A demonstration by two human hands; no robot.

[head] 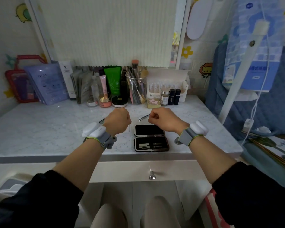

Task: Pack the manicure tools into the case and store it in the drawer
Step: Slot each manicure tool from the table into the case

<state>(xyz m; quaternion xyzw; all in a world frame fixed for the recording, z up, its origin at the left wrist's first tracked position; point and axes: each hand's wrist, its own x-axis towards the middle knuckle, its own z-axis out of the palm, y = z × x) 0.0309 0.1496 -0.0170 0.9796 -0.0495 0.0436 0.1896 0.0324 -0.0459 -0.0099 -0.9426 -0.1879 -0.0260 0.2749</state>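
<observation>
The black manicure case [151,138] lies open on the marble tabletop [48,129], near its front edge. Its near half holds several metal tools [150,145], and its far half is bare. My left hand [118,120] is closed in a fist just left of the case. My right hand [163,120] is closed in a fist just above the case's far right corner. Silver tweezers [144,117] lie on the table between my hands. A thin metal pick [129,127] lies by my left fist. Another metal tool [102,120] shows partly behind my left wrist.
The white drawer [122,170] under the tabletop is shut, with its knob [152,176] below the case. Cosmetics, a brush cup [136,89] and a white box [168,86] line the back of the table. A blue hanging organiser [253,63] stands to the right.
</observation>
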